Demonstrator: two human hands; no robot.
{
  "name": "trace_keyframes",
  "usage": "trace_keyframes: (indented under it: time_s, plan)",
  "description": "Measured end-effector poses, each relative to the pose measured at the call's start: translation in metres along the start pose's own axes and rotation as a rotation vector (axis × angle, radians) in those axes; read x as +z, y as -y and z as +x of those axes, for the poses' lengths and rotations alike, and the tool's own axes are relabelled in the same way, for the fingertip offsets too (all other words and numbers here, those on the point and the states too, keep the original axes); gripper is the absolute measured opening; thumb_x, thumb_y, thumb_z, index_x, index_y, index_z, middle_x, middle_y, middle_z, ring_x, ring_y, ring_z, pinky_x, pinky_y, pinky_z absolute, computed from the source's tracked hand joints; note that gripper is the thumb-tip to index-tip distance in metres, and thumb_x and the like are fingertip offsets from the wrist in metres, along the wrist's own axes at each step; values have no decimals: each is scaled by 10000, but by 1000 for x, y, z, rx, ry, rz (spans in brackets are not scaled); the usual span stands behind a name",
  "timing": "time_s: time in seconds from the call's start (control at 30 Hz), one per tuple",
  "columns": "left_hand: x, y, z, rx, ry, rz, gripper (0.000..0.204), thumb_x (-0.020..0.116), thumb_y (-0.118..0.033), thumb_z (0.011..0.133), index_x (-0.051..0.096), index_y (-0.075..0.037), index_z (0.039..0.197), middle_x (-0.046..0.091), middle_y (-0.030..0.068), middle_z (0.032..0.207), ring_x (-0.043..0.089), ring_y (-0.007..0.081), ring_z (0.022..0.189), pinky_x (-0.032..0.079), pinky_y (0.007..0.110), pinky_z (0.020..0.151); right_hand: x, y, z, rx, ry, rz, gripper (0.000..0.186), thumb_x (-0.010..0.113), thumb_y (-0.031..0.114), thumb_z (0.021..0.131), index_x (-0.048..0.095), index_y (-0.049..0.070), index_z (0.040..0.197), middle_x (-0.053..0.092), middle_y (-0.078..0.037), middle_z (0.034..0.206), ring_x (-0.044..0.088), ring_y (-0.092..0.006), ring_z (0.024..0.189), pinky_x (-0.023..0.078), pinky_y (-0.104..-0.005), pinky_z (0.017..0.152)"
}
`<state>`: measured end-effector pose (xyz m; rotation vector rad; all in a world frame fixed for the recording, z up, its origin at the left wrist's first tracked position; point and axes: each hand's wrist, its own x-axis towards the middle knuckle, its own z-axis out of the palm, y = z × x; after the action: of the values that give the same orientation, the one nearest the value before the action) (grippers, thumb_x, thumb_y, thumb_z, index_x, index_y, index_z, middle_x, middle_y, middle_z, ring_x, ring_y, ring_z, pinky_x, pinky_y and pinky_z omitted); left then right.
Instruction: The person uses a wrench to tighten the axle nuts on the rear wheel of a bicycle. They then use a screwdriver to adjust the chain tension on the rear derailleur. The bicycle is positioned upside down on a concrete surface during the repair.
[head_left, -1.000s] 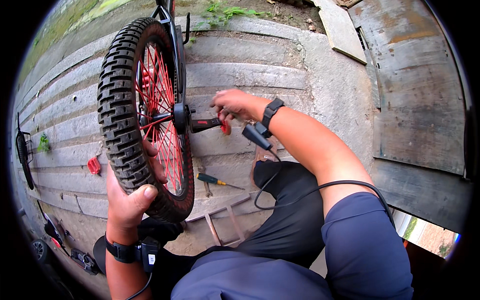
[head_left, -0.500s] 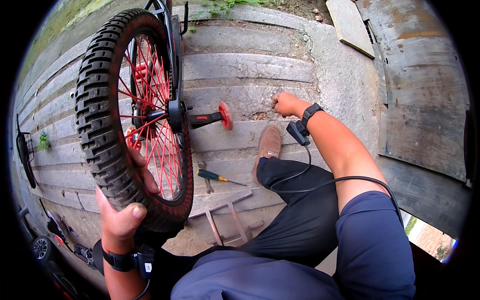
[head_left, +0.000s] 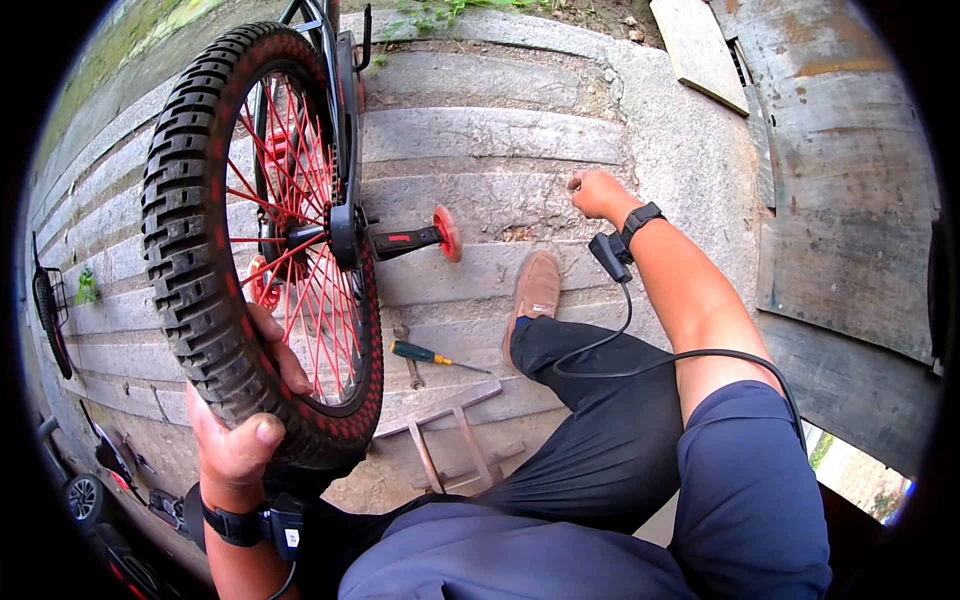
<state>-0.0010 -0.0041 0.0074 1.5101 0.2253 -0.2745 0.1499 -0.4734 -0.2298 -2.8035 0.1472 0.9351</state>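
Presently, we count one red-spoked, black-tyred wheel [head_left: 308, 235] at left; one left hand [head_left: 240, 440], fingers grasping that wheel; one right hand [head_left: 601, 195], fingers curled, contents undeterminable; one green-and-yellow screwdriver [head_left: 420, 353] on grey paving [head_left: 480, 138].

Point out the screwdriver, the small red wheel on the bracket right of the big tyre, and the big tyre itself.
Screwdriver [head_left: 416, 352]: head view, on its dark green handle.
Small red wheel [head_left: 449, 235]: head view, on its disc.
Big tyre [head_left: 186, 235]: head view, on its left-hand tread.
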Motion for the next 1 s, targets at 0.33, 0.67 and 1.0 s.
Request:
trace_keyframes:
  time_s: [0.33,0.67,1.0]
  plan:
    - [-4,0,0,-25,51,-122,927,903,-412,620,436,20,1295,550,100,1122,619,177,817,509,311,696,-22,126,-6,-309,229,532,498,722,312,857,635,32,1260,681,-178,1184,696,-250,924,566,-352,774]
    - [-8,2,0,-15,88,-122,897,876,-366,650,415,30,1310,560,114,1122,625,180,828,532,318,711,-6,241,-57,-822,47,224,669,798,397,759,608,30,1285,602,-206,1217,614,-383,1085,509,-426,938]
    - [-8,1,1,-12,92,-126,887,885,-356,647,423,34,1298,577,117,1103,635,179,835,542,318,724,17,251,-58,-774,-49,204,488,732,417,817,661,40,1118,628,-201,1065,614,-406,1013,504,-466,883]
